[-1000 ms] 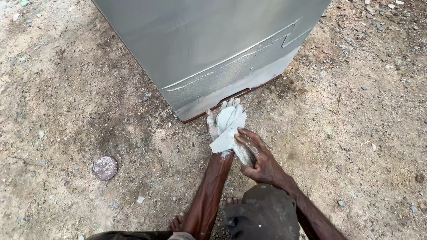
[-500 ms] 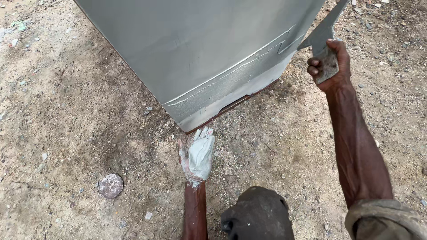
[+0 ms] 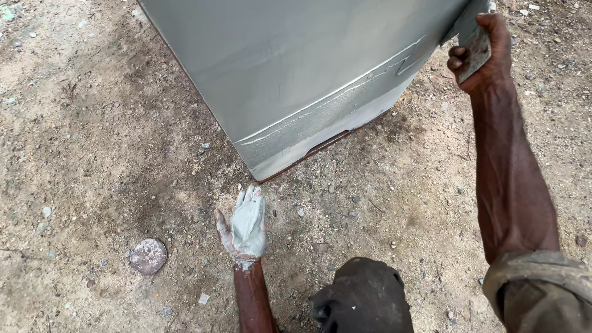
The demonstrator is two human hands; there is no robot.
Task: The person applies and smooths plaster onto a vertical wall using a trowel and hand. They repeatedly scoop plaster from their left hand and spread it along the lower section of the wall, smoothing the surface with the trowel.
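Note:
A large grey metal cabinet (image 3: pixel 296 68) stands on the dirt ground, its lower edge smeared with pale grey filler. My left hand (image 3: pixel 246 223) rests flat on the ground just below the cabinet's bottom corner, palm up, fingers spread and coated in grey paste; it holds nothing. My right hand (image 3: pixel 478 52) is raised at the cabinet's right edge, fingers closed around a flat metal scraper blade (image 3: pixel 473 54) that lies against the panel.
A round flat rusty disc (image 3: pixel 148 256) lies on the dirt to the left of my left hand. My knee in dark cloth (image 3: pixel 364 299) is at the bottom centre. Small stones and debris are scattered over the sandy ground.
My right hand left the left hand and rose to the cabinet's right edge with the scraper. My left hand dropped away from the cabinet corner onto the ground.

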